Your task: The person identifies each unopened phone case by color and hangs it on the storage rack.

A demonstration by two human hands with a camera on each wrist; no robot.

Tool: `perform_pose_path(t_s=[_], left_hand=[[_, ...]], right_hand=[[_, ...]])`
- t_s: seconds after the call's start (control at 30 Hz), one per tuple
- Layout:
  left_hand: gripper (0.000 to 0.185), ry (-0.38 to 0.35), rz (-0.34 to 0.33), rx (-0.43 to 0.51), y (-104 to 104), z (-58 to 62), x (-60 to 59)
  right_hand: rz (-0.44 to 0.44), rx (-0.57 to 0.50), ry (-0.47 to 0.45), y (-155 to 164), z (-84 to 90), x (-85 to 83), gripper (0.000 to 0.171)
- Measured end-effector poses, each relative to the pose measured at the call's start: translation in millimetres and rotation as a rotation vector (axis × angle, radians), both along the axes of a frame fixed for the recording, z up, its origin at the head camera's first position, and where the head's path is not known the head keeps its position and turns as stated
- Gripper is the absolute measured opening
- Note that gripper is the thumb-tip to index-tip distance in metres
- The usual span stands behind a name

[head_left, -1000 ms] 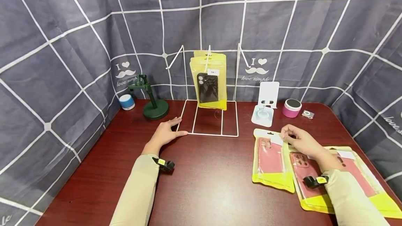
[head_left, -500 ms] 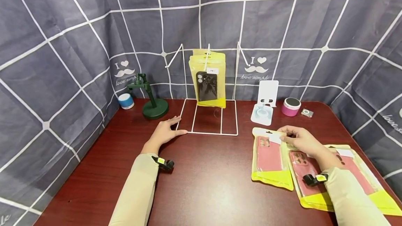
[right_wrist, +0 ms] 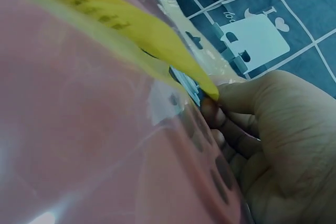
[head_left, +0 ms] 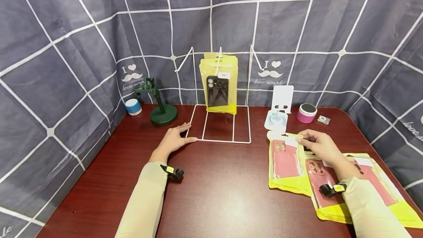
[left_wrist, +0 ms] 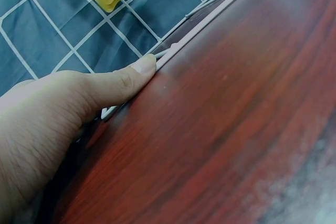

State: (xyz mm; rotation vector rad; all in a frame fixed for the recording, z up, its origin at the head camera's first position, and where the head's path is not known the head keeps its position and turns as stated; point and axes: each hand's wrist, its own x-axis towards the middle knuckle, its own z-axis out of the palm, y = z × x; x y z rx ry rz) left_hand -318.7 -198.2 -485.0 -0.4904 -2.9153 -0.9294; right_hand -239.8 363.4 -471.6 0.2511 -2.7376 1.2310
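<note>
My right hand pinches the upper right corner of a yellow-edged clear pouch with a pink phone case inside. The pouch's bottom is toward me, and its top overlaps the base of a white phone stand. Under my right wrist lie two more such pouches, the nearer phone case pouch and another pouch at the far right. On the left, my left hand rests with fingers spread at the front left corner of a white wire display rack. My left thumb lies along its front bar.
Pouches with a black phone case hang from the rack's middle hook. A green stand and a blue round speaker stand at the back left. At the back right are a pink speaker and a small silver clip-on gadget.
The pouch in my right hand has moved slightly away from me, its top now overlapping the white stand's base. My left hand has stayed on the rack.
</note>
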Motion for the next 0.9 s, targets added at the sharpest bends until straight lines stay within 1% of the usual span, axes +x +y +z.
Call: perform_pose_path(t_s=[0.1,0.23,0.33,0.4,0.57,0.63,0.73,0.8,0.9], left_hand=[[0.092,0.004,0.001,-0.010,0,-0.4,-0.9],[0.092,0.006,-0.002,-0.019,0,-0.4,-1.6],[0.092,0.009,-0.009,-0.023,0,-0.3,-1.6],[0.091,0.012,-0.011,-0.024,-1,-0.5,-1.4],[0.089,0.020,-0.015,-0.032,-1,-0.7,0.1],[0.088,0.025,-0.021,-0.041,-1,-0.1,0.9],[0.087,0.029,-0.030,-0.055,-1,0.7,1.9],[0.087,0.029,-0.033,-0.065,-1,1.1,2.4],[0.087,0.026,-0.032,-0.070,-1,1.0,2.1]], right_hand=[[-0.007,-0.044,-0.020,0,3.1,0.3,0.025],[-0.040,-0.183,-0.078,-2,7.4,1.7,0.035],[-0.059,-0.272,-0.074,-4,10.7,1.9,0.037],[-0.057,-0.336,-0.061,-5,12.8,1.2,0.035],[0.025,-0.567,-0.065,-5,16.3,-1.1,0.023],[0.055,-0.635,-0.076,-6,16.9,-1.3,0.019],[0.076,-0.663,-0.085,-7,17.6,-0.5,0.019],[0.060,-0.652,-0.084,-8,18.5,0.3,0.020],[0.023,-0.607,-0.059,-10,23.1,1.6,0.023]])
